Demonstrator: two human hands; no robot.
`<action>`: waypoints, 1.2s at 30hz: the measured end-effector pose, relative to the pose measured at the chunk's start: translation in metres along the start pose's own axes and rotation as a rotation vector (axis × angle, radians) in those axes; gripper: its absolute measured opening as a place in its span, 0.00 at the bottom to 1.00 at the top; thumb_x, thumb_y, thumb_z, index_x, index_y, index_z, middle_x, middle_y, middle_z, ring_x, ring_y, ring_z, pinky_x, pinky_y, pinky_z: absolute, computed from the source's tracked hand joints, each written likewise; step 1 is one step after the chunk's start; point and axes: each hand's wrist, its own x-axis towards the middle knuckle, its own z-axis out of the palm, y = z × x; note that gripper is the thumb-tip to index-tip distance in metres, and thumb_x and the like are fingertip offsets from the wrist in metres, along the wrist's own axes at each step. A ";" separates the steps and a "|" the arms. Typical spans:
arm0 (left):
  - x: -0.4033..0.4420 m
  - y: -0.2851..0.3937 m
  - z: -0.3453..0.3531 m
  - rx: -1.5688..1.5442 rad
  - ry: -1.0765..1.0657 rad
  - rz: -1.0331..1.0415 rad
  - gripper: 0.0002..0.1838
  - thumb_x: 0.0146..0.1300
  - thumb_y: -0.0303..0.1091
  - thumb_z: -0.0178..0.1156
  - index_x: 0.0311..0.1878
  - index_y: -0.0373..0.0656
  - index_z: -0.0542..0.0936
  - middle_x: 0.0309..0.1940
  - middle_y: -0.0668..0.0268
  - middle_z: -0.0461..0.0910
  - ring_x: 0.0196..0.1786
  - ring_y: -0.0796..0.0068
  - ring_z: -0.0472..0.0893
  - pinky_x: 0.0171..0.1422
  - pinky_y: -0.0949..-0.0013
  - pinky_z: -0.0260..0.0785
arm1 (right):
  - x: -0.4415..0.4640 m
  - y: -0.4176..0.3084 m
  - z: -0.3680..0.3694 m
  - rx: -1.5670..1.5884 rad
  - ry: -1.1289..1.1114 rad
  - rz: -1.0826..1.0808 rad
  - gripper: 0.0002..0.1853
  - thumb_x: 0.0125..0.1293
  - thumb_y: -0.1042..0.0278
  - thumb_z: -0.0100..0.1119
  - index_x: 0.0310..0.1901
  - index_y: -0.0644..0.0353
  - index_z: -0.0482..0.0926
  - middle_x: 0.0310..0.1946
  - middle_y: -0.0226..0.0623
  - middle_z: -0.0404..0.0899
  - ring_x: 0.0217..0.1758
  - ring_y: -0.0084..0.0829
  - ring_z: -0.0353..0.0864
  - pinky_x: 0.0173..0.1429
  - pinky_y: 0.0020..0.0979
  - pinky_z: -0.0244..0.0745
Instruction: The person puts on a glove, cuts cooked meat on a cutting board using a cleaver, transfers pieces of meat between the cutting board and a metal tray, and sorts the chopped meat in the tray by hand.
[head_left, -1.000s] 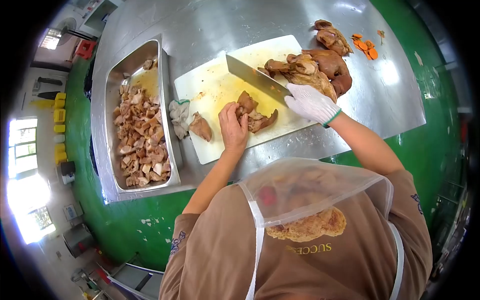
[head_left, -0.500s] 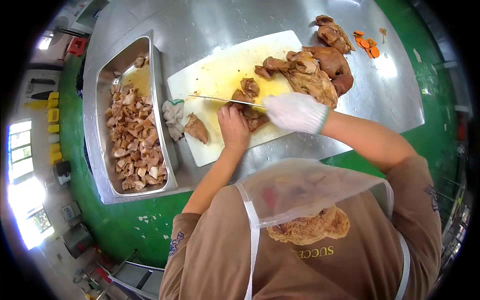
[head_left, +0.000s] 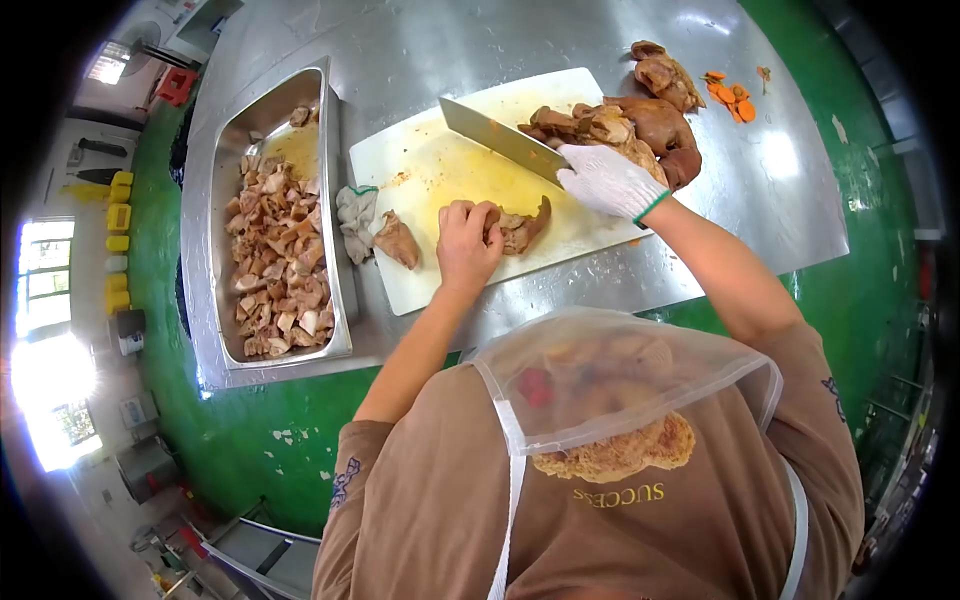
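My bare left hand curls its fingers over a brown piece of cooked meat on the white cutting board. In a white knit glove, my right hand grips a cleaver whose wide blade slants across the board's upper part, apart from the left hand. Large cooked meat pieces lie at the board's right end, partly behind the glove and blade. A smaller meat piece rests near the board's left edge. The cleaver's handle is hidden inside the glove.
Left of the board stands a deep metal tray with many chopped meat chunks. Between them lies a crumpled grey-white glove. Another meat piece and orange carrot slices sit on the steel table at the upper right.
The cleaver has moved up and away from the left hand, and its broad side now faces the camera. The left hand stays on the meat, its fingers shifted slightly.
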 end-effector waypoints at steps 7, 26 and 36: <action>-0.009 0.024 0.010 0.126 0.059 0.229 0.13 0.52 0.34 0.62 0.43 0.48 0.78 0.48 0.63 0.74 0.54 0.60 0.72 0.58 0.52 0.59 | -0.091 -0.048 -0.051 0.014 -0.048 0.196 0.15 0.67 0.59 0.46 0.43 0.66 0.69 0.30 0.58 0.75 0.38 0.59 0.76 0.42 0.52 0.70; 0.004 0.031 0.030 0.369 -0.153 0.285 0.09 0.58 0.36 0.57 0.41 0.46 0.76 0.38 0.66 0.76 0.43 0.66 0.73 0.42 0.59 0.58 | -0.140 -0.050 -0.036 -0.267 -0.174 0.169 0.16 0.65 0.64 0.50 0.49 0.65 0.71 0.25 0.45 0.79 0.26 0.48 0.81 0.28 0.44 0.76; 0.004 0.005 -0.009 -0.067 -0.267 0.284 0.11 0.57 0.33 0.59 0.43 0.42 0.78 0.48 0.61 0.78 0.52 0.59 0.75 0.57 0.54 0.63 | -0.055 -0.017 0.011 0.087 -0.019 0.133 0.12 0.68 0.63 0.44 0.39 0.65 0.69 0.27 0.55 0.77 0.32 0.54 0.80 0.38 0.49 0.74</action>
